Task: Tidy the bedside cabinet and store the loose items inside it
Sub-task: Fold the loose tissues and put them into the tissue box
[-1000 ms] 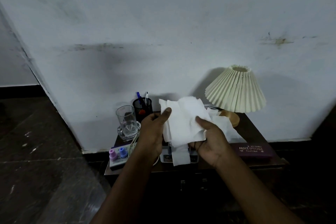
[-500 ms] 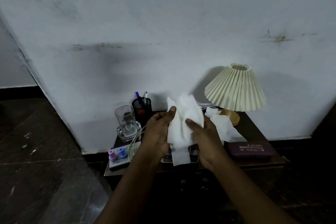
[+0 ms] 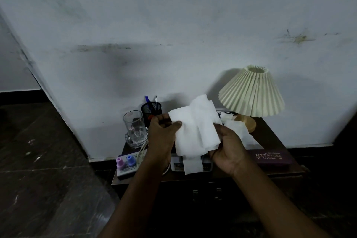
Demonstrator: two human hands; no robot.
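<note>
I hold a bundle of white tissue sheets [image 3: 195,131] above the dark bedside cabinet [image 3: 289,170]. My left hand [image 3: 161,137] pinches the bundle's left edge with the thumb on top. My right hand [image 3: 229,147] grips its right side from below. More loose tissues [image 3: 239,131] lie on the cabinet top behind my right hand. A small grey device [image 3: 177,164] sits under the hanging tissue end, partly hidden. A purple spectacle case [image 3: 270,157] lies at the right front.
A drinking glass [image 3: 135,127] on a glass coaster and a black pen holder [image 3: 151,109] stand at the back left. A box with two small bottles [image 3: 125,162] and a white cable [image 3: 143,152] sit front left. A pleated lamp [image 3: 253,92] stands back right. Drawer handles [image 3: 206,193] show below.
The tissue bundle was folded narrow between my hands half a second ago. It is now spread wider, with my hands further apart and my right hand lower.
</note>
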